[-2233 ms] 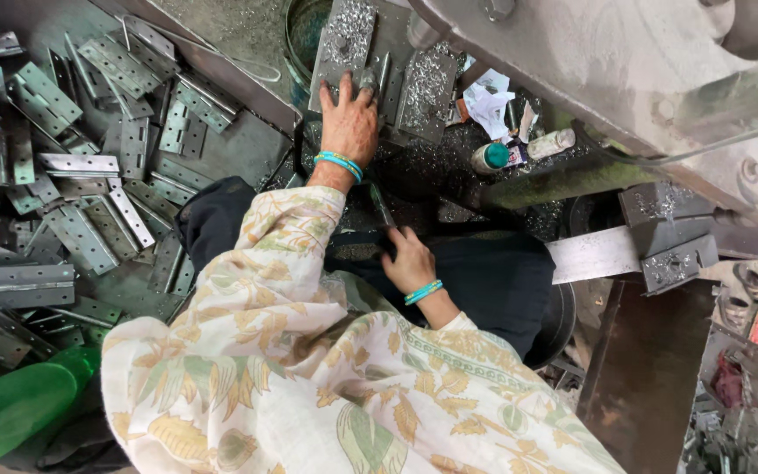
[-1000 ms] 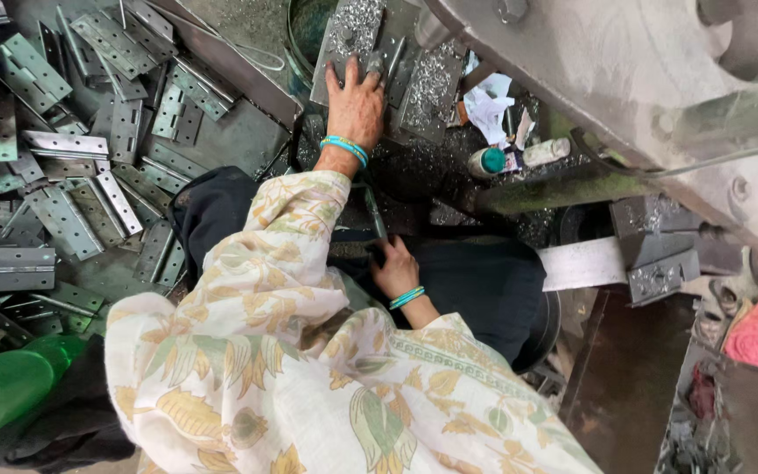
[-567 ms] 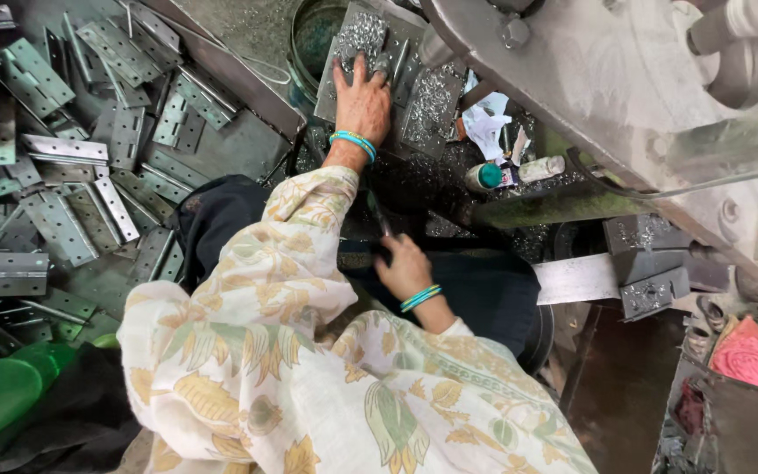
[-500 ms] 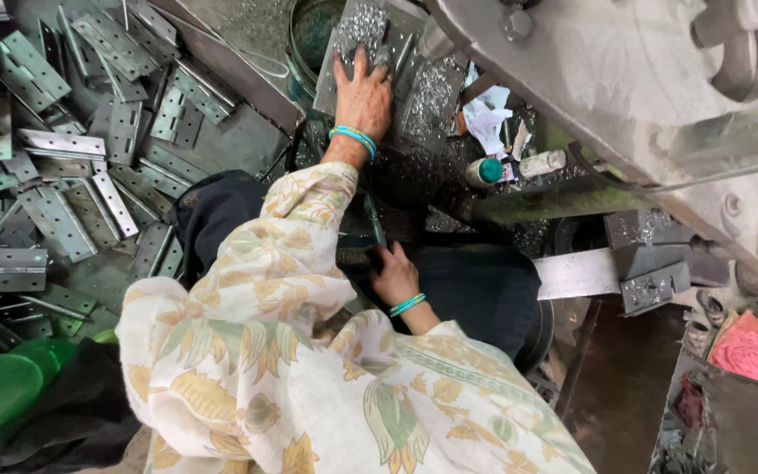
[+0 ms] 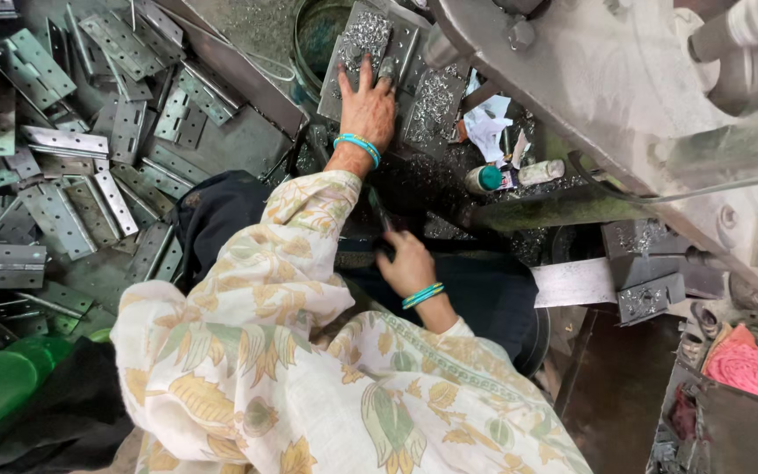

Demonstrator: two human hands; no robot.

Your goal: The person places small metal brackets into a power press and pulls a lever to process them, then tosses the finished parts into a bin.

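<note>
I am pressing my left hand (image 5: 368,98) flat, fingers spread, on a grey metal plate (image 5: 370,48) littered with shiny swarf, at the far side under the big machine body (image 5: 589,79). My right hand (image 5: 404,261) is closing around a thin dark tool (image 5: 377,211) nearer me. The loose shavings are a risk: sliding my palm could cut it. Hinge plates (image 5: 72,175) are piling at the left, and one could slip.

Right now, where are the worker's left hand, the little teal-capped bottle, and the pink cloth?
left hand (image 5: 370,101): head view, back of the hand.
teal-capped bottle (image 5: 484,179): head view, its teal cap.
pink cloth (image 5: 752,369): head view, middle of the folds.
</note>
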